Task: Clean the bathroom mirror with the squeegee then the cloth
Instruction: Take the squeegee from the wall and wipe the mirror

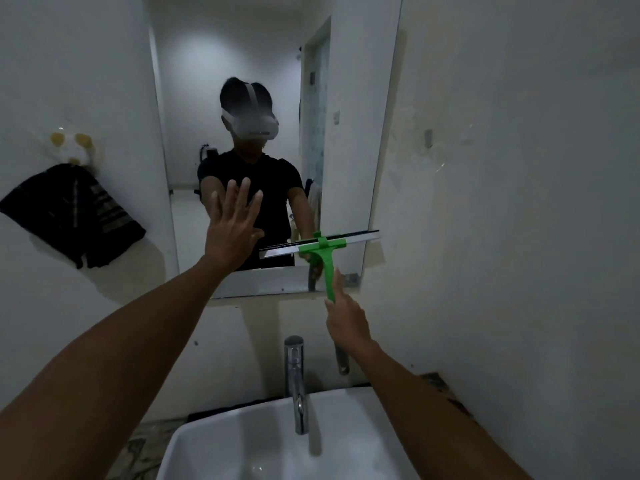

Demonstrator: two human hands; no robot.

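The tall frameless mirror [346, 133] hangs on the white wall above the sink. My right hand [346, 317] grips the lower end of the green squeegee [323, 258], whose black and silver blade lies almost level against the glass near the mirror's bottom right. My left hand [233, 226] is flat on the lower middle of the mirror, fingers spread, holding nothing. A dark striped cloth [72, 216] hangs from a wall hook to the left of the mirror. A person wearing a headset is reflected in the glass.
A white basin [221, 441] sits below, with a chrome tap [296, 379] rising at its back. Bare white walls stand close on both sides. A dark patterned counter edge [446, 393] shows right of the basin.
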